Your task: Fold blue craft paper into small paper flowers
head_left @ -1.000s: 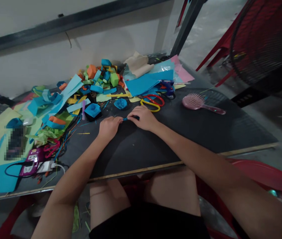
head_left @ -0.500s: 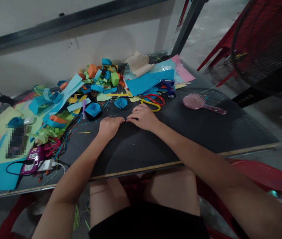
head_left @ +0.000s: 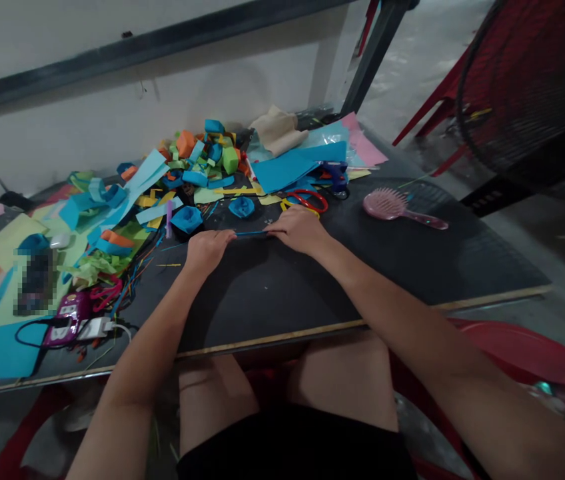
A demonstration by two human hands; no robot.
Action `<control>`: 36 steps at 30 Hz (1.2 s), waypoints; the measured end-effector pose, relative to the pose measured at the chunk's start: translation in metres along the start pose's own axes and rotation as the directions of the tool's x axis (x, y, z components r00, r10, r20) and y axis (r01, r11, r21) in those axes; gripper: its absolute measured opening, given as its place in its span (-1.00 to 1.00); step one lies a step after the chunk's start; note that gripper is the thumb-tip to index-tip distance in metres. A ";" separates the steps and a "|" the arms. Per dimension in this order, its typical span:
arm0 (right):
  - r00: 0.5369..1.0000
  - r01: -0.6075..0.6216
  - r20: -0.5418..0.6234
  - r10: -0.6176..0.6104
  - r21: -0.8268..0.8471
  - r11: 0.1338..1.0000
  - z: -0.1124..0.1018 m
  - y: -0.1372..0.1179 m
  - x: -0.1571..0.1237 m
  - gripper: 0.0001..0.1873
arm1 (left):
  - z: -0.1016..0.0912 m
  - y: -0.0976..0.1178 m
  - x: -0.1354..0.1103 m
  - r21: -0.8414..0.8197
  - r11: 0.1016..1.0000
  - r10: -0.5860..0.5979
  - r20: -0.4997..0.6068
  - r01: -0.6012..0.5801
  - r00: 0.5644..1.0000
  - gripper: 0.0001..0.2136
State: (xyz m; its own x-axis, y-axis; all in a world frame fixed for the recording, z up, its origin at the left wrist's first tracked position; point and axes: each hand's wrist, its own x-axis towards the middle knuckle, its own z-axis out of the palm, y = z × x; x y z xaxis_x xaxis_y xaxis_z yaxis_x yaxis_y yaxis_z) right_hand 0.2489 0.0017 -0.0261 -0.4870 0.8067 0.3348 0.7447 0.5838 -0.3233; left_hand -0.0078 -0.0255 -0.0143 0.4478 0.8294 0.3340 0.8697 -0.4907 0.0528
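Observation:
My left hand [head_left: 206, 248] and my right hand [head_left: 296, 229] rest on the dark table top [head_left: 282, 287], fingers curled. Between them stretches a thin blue paper strip [head_left: 251, 233], pinched at each end by one hand. Just behind the hands lie small folded blue paper pieces [head_left: 241, 207] and red and yellow scissors [head_left: 307, 200]. A heap of coloured paper scraps [head_left: 197, 163] is piled further back.
A pink hairbrush [head_left: 397, 207] lies to the right. Blue paper sheets [head_left: 292, 167] and a cloth [head_left: 277, 130] sit at the back. At the left are a purple device [head_left: 65, 313] with cables and more paper. A fan [head_left: 532, 87] and red chairs stand at the right.
My hands have drawn apart, the left moving left and the right moving right, and the blue strip now shows stretched out between them.

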 end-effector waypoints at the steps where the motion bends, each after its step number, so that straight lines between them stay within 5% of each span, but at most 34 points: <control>1: 1.000 -0.007 -0.016 0.007 -0.001 1.000 0.000 0.001 0.000 -0.78 | -0.001 -0.001 0.000 0.007 1.000 0.006 0.007 -0.006 1.000 -0.71; 17: 0.969 -0.084 -0.243 0.049 -0.137 0.987 0.001 0.009 -0.002 -0.77 | -0.010 -0.001 0.003 0.088 0.994 0.056 0.054 -0.060 0.997 -0.70; 24: 0.903 -0.253 -0.346 0.254 0.047 0.966 -0.005 0.024 -0.004 -0.85 | -0.004 -0.031 -0.002 -0.113 0.976 -0.195 -0.055 0.188 0.979 -0.76; 27: 0.910 -0.202 -0.257 0.327 0.413 0.888 0.003 0.006 -0.003 -0.84 | 0.004 -0.025 0.000 -0.531 0.802 -0.362 -0.068 0.274 0.930 -0.70; 29: 0.937 -0.179 -0.116 0.329 0.648 0.740 0.012 -0.012 -0.002 -0.74 | 0.011 -0.009 0.003 -0.828 0.509 -0.392 0.019 0.234 0.920 -0.57; 31: 0.961 -0.174 -0.011 0.275 0.750 0.638 0.020 -0.027 -0.002 -0.66 | 0.015 0.012 0.004 -0.938 0.306 -0.329 0.059 0.165 0.942 -0.54; 36: 0.984 -0.155 0.072 0.161 0.784 0.601 0.024 -0.043 -0.003 -0.58 | 0.019 0.045 0.004 -0.966 0.184 -0.318 0.117 0.182 0.941 -0.67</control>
State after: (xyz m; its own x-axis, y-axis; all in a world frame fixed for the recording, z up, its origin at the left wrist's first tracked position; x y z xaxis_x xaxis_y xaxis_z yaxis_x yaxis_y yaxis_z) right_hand 0.2074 -0.0233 -0.0339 -0.3926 0.8945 0.2141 0.1650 0.2974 -0.9404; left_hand 0.0369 -0.0395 -0.0286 0.1695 0.9676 0.1873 0.0414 -0.1969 0.9795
